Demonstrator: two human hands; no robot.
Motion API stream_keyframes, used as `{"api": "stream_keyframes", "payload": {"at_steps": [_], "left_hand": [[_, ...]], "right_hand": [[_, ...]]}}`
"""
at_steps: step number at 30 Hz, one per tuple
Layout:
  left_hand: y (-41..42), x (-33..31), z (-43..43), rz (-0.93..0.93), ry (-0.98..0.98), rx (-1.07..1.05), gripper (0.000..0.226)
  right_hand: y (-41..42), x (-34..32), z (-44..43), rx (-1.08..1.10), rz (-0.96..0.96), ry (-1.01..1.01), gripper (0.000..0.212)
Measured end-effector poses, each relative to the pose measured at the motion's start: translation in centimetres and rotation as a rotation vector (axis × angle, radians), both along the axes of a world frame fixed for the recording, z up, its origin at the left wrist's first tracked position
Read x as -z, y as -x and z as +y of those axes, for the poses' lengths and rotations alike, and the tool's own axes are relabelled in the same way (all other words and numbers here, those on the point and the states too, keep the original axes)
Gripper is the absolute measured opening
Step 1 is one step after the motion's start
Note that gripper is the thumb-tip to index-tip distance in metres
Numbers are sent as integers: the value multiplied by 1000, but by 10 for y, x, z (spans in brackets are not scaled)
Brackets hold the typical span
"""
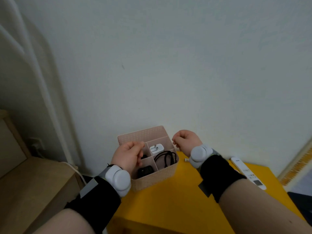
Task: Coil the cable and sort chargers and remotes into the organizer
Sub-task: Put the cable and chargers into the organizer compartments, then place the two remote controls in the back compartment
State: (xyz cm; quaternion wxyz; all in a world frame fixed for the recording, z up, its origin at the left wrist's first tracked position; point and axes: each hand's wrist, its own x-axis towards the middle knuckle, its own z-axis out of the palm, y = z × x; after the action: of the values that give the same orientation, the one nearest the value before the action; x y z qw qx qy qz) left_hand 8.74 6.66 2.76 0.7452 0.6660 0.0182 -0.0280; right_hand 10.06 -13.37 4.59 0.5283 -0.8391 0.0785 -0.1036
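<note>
Over the organizer: the left hand is held above the left compartments, fingers curled in and thumb drawn to a fingertip; nothing can be made out in the pinch.
Beyond the right rear corner: the right hand is raised and bunched into a loose fist; no object is seen in it.
Near right compartment: the cable is already coiled and laid inside, with one loop riding up toward the rim.
Other compartments: a white charger is lodged directly behind the cable's compartment. A black block, its type not discernible, is set in the near left one.
Outside the organizer: the remote is left well apart on the counter, near the right edge and partly hidden by the right forearm.
Risk: the remote could be knocked over that edge if it is brushed by the forearm on the reach. The raised loop could be snagged and dragged out if the long remote is pushed in beside it. The light organizer could be tipped if its rim is pressed.
Edges: the organizer is parked at the rear left of the counter, close to the wall, with the left drop judged to be just beside it.
Open room: bare yellow surface is left in front of the organizer and between it and the remote.
</note>
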Motion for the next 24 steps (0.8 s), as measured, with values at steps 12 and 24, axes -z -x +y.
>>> {"api": "stream_keyframes", "payload": {"at_steps": [12, 24], "left_hand": [[47, 4, -72, 107, 2, 156, 24], [83, 30, -147, 91, -154, 302, 13]], "right_hand": [[86, 28, -35, 101, 113, -176, 18], [138, 61, -113, 209, 188, -61, 11]]}}
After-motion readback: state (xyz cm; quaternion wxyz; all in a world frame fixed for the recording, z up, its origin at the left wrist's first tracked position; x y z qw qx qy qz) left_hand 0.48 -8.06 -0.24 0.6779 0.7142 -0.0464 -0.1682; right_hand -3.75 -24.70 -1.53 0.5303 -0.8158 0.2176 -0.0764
